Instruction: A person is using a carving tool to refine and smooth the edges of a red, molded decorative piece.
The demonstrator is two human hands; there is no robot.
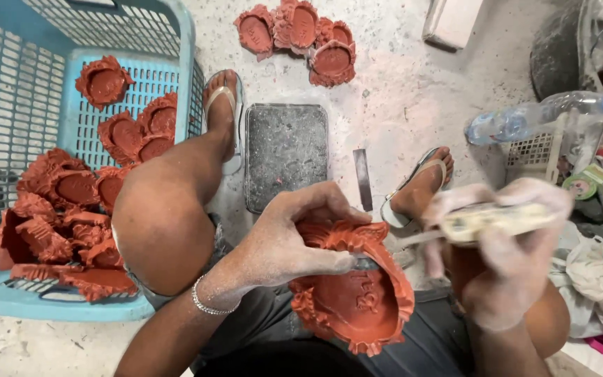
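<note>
Red clay lamp point(357, 293): over our lap, left hand point(284, 241) clamping its frilled rim, hollow tilted up for trimming. Right hand point(507, 258), blurred, closes on a pale-handled tool point(497, 220) beside the lamp. Blue basket point(176, 42) of like pieces lies left of it.

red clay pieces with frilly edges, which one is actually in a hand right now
The red clay piece with a frilly edge over the person's lap, gripped at its rim by the left hand. The others lie loose in the blue plastic basket or on the floor.

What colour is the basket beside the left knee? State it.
Light blue; the basket shows best in the head view.
</note>
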